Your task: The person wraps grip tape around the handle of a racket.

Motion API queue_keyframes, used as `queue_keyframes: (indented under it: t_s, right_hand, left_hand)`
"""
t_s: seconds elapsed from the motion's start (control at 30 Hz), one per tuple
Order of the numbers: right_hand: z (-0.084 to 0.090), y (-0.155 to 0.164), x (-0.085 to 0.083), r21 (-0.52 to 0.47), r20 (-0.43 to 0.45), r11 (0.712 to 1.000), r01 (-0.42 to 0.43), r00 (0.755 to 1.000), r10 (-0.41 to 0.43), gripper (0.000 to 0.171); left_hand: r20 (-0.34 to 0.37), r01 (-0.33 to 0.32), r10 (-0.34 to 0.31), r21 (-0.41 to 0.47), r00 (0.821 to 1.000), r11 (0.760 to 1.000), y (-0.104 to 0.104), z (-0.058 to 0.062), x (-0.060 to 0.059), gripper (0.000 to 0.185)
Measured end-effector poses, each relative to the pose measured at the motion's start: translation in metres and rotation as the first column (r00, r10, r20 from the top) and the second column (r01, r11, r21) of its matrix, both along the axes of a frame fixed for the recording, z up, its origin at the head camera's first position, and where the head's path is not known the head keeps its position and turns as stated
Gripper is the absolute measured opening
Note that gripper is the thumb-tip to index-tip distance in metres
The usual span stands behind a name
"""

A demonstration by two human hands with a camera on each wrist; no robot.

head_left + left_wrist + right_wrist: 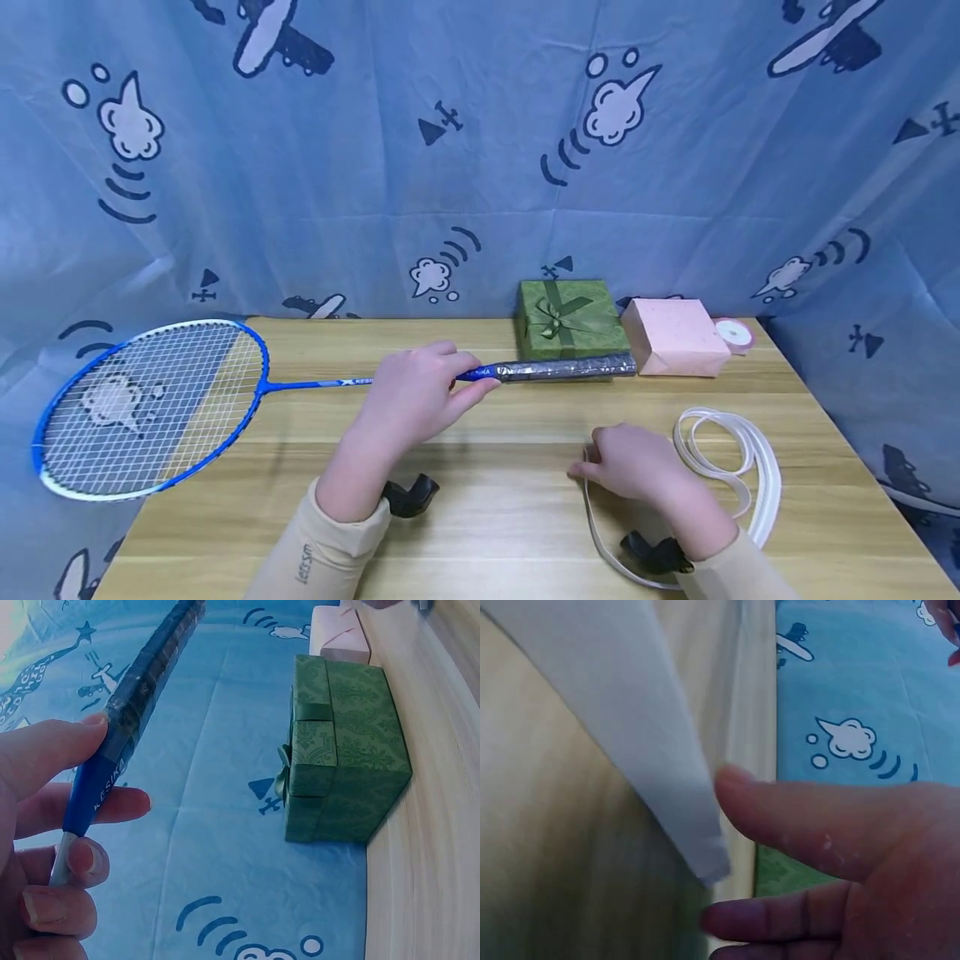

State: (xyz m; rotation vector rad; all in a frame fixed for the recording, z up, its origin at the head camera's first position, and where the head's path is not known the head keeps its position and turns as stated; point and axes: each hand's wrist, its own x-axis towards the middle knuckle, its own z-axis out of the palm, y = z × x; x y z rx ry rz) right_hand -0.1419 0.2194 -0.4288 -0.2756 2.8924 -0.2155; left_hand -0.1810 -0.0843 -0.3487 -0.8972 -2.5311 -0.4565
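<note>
The left hand (416,400) pinches the badminton racket (150,408) with curled fingers (71,802) at the place where the blue shaft meets the dark handle, and holds it level above the bench (510,517), the head past the left edge. The right hand (630,462) rests near the front edge, its fingers (780,810) on the end of the white ribbon (738,467); whether they pinch it, I cannot tell. It seems a preparing step: the ribbon end probably must be lifted toward the handle.

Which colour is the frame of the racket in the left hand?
Blue, with some white at its outer rim; the racket frame shows best in the head view.
</note>
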Motion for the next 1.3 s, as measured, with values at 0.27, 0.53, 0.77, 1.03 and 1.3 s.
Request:
queue_keyframes:
  t_s: [0.27, 0.53, 0.77, 1.03, 1.3]
  right_hand:
    - [-0.012, -0.003, -0.002, 0.007, -0.034, 1.000, -0.008, 0.999, 0.008, 0.028]
    - [-0.014, -0.005, -0.005, -0.018, -0.060, 0.999, -0.039, 0.997, 0.038, 0.020]
    - [-0.006, -0.011, -0.001, -0.137, -0.107, 0.984, -0.115, 0.989, 0.101, 0.016]
    - [0.038, -0.036, 0.014, -0.507, -0.367, 0.791, -0.342, 0.916, 0.161, 0.027]
    - [0.062, -0.051, 0.020, -0.673, -0.463, 0.634, -0.380, 0.886, 0.040, 0.030]
  left_hand:
    - [0.004, -0.003, 0.003, -0.038, 1.000, 0.999, 0.003, 0.000, 0.001, 0.031]
    - [0.006, -0.016, 0.016, -0.029, 1.000, 0.999, 0.005, 0.001, 0.002, 0.031]
    - [-0.013, -0.024, 0.023, -0.016, 1.000, 1.000, 0.006, 0.001, 0.001, 0.032]
    - [-0.044, -0.067, 0.067, 0.012, 0.997, 0.998, 0.004, 0.000, 0.001, 0.033]
    - [-0.088, -0.067, 0.072, 0.061, 0.994, 0.996, 0.006, 0.000, 0.005, 0.032]
